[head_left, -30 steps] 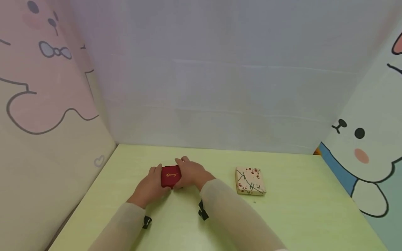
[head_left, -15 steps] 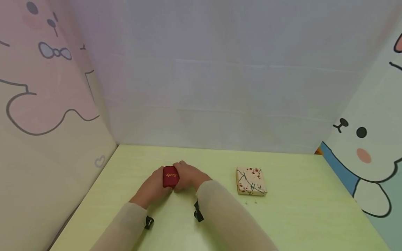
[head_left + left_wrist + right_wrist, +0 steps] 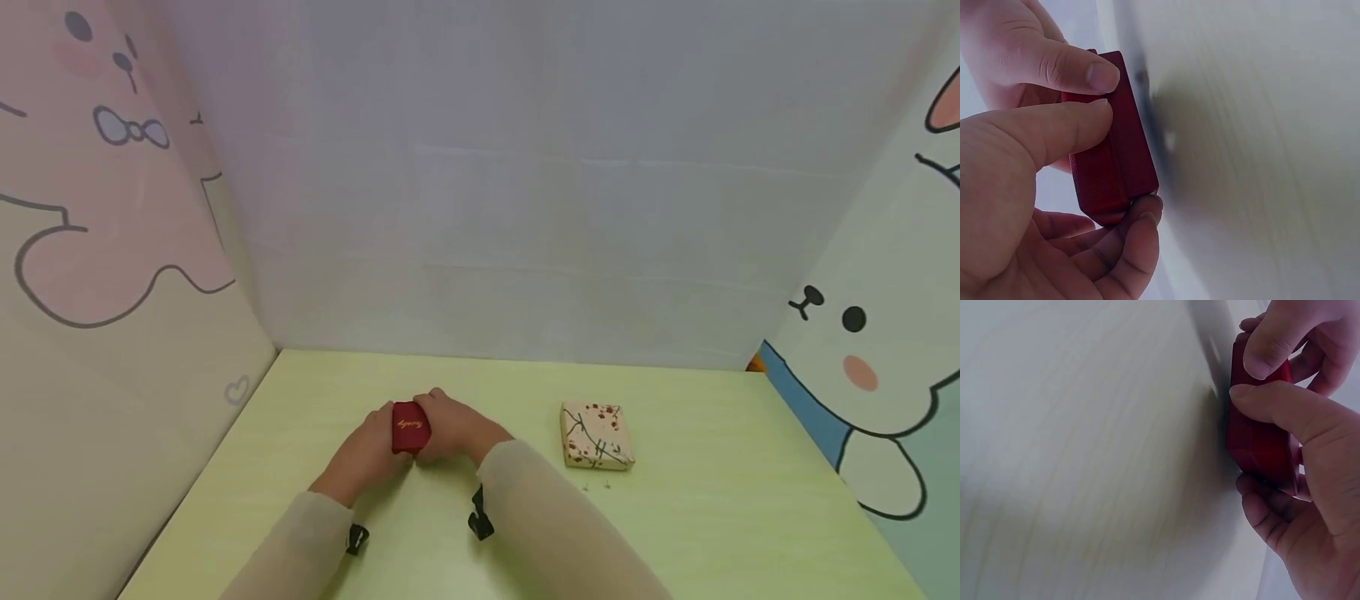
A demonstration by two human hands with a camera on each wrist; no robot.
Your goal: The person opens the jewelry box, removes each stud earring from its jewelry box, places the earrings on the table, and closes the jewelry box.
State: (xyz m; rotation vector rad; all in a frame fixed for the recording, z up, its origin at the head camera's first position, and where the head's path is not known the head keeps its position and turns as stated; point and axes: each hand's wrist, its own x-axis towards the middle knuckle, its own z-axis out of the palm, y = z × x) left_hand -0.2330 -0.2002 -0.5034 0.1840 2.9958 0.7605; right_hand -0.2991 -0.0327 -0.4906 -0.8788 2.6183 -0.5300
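Observation:
A small red jewelry box with gold script on its lid is held between both hands, left of the table's middle. My left hand grips its left side, thumb on the near face and fingers curled round the end in the left wrist view. From the right, my right hand holds the other end, its thumb pressed on the near face beside the left thumb. The box's lower edge is close over the tabletop, and its lid looks closed. Part of its far side is hidden by fingers.
A square cream box with a red blossom pattern lies right of the hands. Two tiny stud-like pieces, one a small stud, lie just in front of it. Printed cloth walls enclose the pale yellow-green table on three sides.
My right fingers have come down closer round the red box, and both hands have closed in on it slightly. A second tiny piece now shows beside my right sleeve.

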